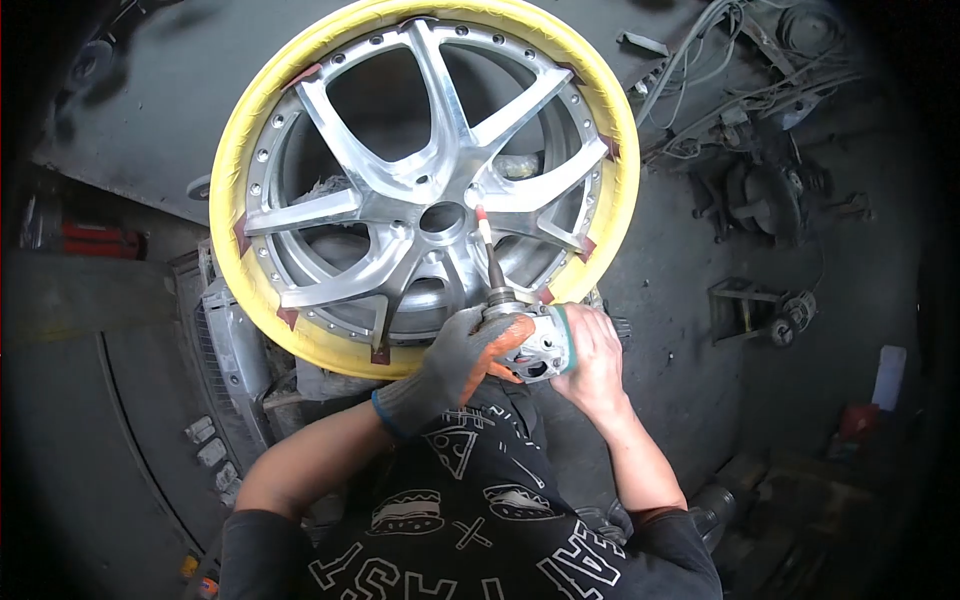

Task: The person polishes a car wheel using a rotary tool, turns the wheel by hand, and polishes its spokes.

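Note:
A silver alloy wheel with several spokes fills the upper middle of the view, its rim wrapped in yellow covering. Small dark red patches sit at the spoke ends. My left hand, in a grey and orange glove, is closed around the front of a power grinder. Bare, my right hand grips the back of that tool near a green band. From the grinder a long dark shaft points up to a red and white tip, which is at the wheel beside the centre hole; contact is hard to tell.
At the upper right lie coiled cables. More tools rest on the grey surface at right. A red object is at far left, and a silver metal part stands below the wheel's left side.

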The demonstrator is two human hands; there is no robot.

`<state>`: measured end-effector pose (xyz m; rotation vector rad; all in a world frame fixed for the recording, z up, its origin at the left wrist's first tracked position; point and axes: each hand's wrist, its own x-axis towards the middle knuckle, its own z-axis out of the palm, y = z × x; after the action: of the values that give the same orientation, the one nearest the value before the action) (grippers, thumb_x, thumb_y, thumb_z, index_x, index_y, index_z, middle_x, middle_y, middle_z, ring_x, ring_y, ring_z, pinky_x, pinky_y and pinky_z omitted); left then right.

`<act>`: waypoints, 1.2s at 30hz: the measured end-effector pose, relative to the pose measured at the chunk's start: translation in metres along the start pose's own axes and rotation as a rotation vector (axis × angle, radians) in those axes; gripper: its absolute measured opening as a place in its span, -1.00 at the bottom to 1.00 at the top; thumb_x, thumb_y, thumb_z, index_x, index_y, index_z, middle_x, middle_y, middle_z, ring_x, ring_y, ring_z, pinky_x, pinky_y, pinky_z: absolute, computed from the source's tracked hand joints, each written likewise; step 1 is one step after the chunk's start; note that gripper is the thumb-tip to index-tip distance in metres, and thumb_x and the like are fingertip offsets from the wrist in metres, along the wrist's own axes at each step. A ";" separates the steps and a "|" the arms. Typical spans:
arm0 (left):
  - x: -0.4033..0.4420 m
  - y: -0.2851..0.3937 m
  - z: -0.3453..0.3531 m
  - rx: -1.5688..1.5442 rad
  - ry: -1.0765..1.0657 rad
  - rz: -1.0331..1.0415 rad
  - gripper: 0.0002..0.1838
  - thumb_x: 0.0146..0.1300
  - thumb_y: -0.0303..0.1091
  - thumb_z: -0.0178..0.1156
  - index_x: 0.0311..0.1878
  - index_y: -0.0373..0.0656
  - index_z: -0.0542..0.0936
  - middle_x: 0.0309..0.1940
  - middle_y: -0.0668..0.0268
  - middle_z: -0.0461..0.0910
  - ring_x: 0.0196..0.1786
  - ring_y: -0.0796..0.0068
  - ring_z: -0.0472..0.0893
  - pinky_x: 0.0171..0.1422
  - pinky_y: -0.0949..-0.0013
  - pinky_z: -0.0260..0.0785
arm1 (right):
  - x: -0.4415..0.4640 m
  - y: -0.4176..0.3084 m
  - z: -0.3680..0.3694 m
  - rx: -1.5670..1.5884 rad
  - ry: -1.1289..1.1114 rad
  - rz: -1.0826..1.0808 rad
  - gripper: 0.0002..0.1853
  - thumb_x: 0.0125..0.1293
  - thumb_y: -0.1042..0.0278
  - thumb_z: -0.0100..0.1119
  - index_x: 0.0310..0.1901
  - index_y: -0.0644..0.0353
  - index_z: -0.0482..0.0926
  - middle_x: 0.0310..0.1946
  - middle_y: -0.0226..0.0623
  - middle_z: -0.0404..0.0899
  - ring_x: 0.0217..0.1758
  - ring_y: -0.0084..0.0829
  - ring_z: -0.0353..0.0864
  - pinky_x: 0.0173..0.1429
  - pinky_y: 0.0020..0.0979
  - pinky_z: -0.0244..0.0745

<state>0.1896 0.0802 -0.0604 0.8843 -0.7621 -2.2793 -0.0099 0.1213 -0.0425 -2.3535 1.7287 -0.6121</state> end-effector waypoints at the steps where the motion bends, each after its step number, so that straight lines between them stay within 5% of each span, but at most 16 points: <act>1: -0.002 0.005 -0.003 0.018 -0.013 0.012 -0.61 0.44 -0.18 0.15 0.10 -0.35 0.55 -0.05 0.16 0.62 -0.10 0.37 0.67 -0.17 0.30 0.67 | -0.001 0.000 0.003 -0.007 0.003 -0.003 -0.28 -0.28 0.64 0.38 0.09 0.37 0.45 -0.07 0.00 0.58 0.00 0.03 0.59 0.17 -0.09 0.46; 12: -0.010 0.039 0.032 0.267 -0.042 0.061 -0.58 0.43 -0.29 0.17 0.21 -0.40 0.46 -0.08 0.20 0.58 -0.04 0.39 0.64 -0.10 0.39 0.61 | -0.003 0.009 -0.029 0.151 0.078 0.037 -0.26 -0.31 0.48 0.50 0.08 0.30 0.50 -0.08 -0.05 0.63 -0.03 0.02 0.63 0.12 -0.11 0.51; 14: 0.003 0.032 0.033 0.243 -0.266 0.163 -0.57 0.43 -0.28 0.18 0.21 -0.38 0.44 -0.11 0.22 0.59 -0.07 0.49 0.61 -0.17 0.46 0.53 | -0.005 0.016 -0.038 0.212 0.079 0.063 -0.26 -0.27 0.44 0.56 0.09 0.30 0.52 -0.07 -0.07 0.65 -0.04 -0.02 0.69 0.10 -0.14 0.56; 16: 0.012 0.031 0.044 0.175 -0.275 0.136 -0.63 0.39 -0.28 0.23 0.11 -0.34 0.48 -0.19 0.26 0.60 -0.19 0.64 0.58 -0.29 0.54 0.43 | -0.009 0.026 -0.046 0.497 0.050 0.323 -0.28 -0.21 0.39 0.60 0.10 0.31 0.54 -0.07 -0.10 0.67 -0.04 -0.14 0.73 0.11 -0.23 0.59; 18: 0.017 0.035 0.057 0.224 -0.211 0.099 -0.61 0.25 -0.10 0.43 -0.23 -0.25 0.53 -0.54 0.44 0.55 -0.47 0.77 0.47 -0.39 0.56 0.34 | -0.004 0.033 -0.064 0.686 -0.042 0.425 -0.20 -0.18 0.36 0.67 0.15 0.36 0.48 0.01 -0.21 0.65 0.05 -0.44 0.64 0.19 -0.34 0.53; 23: 0.051 0.019 0.092 0.449 -0.003 0.437 -0.52 0.18 -0.04 0.47 -0.18 -0.30 0.55 -0.23 0.14 0.58 -0.21 0.49 0.58 -0.17 0.38 0.45 | 0.006 0.061 -0.085 0.912 -0.046 0.430 -0.13 -0.18 0.40 0.63 0.23 0.34 0.40 0.05 -0.23 0.60 0.10 -0.39 0.62 0.26 -0.29 0.49; 26: 0.076 -0.003 0.114 0.229 0.087 0.639 -0.49 0.18 -0.02 0.46 -0.09 -0.30 0.57 -0.21 0.13 0.59 -0.17 0.38 0.59 -0.07 0.32 0.46 | 0.010 0.083 -0.090 1.063 -0.088 0.413 -0.18 -0.14 0.41 0.61 0.22 0.32 0.43 0.06 -0.25 0.60 0.09 -0.41 0.62 0.26 -0.30 0.49; 28: 0.075 -0.007 0.111 0.303 0.086 0.543 -0.51 0.22 -0.10 0.43 0.02 -0.30 0.58 -0.11 0.11 0.61 -0.12 0.33 0.61 -0.03 0.30 0.48 | 0.018 0.094 -0.097 1.026 -0.190 0.460 -0.18 -0.12 0.43 0.61 0.24 0.32 0.42 0.05 -0.26 0.60 0.08 -0.40 0.62 0.26 -0.30 0.49; 32: 0.034 -0.039 0.064 0.774 0.752 1.002 -0.53 0.23 -0.35 0.38 0.18 -0.28 0.53 0.08 0.09 0.59 -0.05 0.32 0.62 0.01 0.29 0.51 | 0.030 0.112 -0.106 1.152 -0.210 0.378 -0.17 -0.16 0.56 0.58 0.24 0.31 0.39 0.07 -0.23 0.54 0.07 -0.29 0.63 0.19 -0.23 0.57; 33: 0.020 -0.049 0.044 0.926 1.019 1.064 -0.51 0.23 -0.41 0.36 0.22 -0.28 0.52 0.12 0.09 0.57 -0.05 0.33 0.62 0.01 0.29 0.52 | 0.036 0.107 -0.105 1.110 -0.129 0.320 -0.18 -0.20 0.41 0.54 0.19 0.31 0.39 -0.09 -0.16 0.55 -0.05 -0.20 0.62 0.06 -0.17 0.59; 34: -0.005 -0.056 0.025 0.894 1.315 0.891 -0.52 0.22 -0.45 0.34 0.21 -0.31 0.52 0.06 0.10 0.56 -0.12 0.36 0.57 0.01 0.31 0.49 | 0.039 0.110 -0.108 1.117 -0.128 0.310 -0.18 -0.20 0.41 0.54 0.19 0.31 0.39 -0.09 -0.16 0.55 -0.05 -0.20 0.62 0.06 -0.17 0.59; 35: -0.016 -0.078 0.003 0.506 1.588 0.897 -0.53 0.22 -0.46 0.33 0.20 -0.32 0.51 -0.05 0.13 0.54 -0.18 0.42 0.50 0.00 0.35 0.46 | 0.040 0.113 -0.110 1.114 -0.126 0.311 -0.18 -0.20 0.39 0.54 0.19 0.31 0.39 -0.11 -0.16 0.55 -0.07 -0.21 0.61 0.05 -0.18 0.59; 36: -0.028 -0.082 -0.015 0.597 1.764 0.687 -0.49 0.24 -0.42 0.34 0.24 -0.33 0.47 -0.05 0.14 0.52 -0.14 0.44 0.50 0.02 0.32 0.44 | 0.039 0.115 -0.112 1.110 -0.126 0.313 -0.18 -0.20 0.37 0.55 0.19 0.31 0.39 -0.12 -0.16 0.54 -0.08 -0.22 0.61 0.05 -0.19 0.59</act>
<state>0.1938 0.1501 -0.1140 1.9196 -0.6043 -0.1560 -0.1476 0.0603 0.0261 -1.2892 1.1571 -0.9865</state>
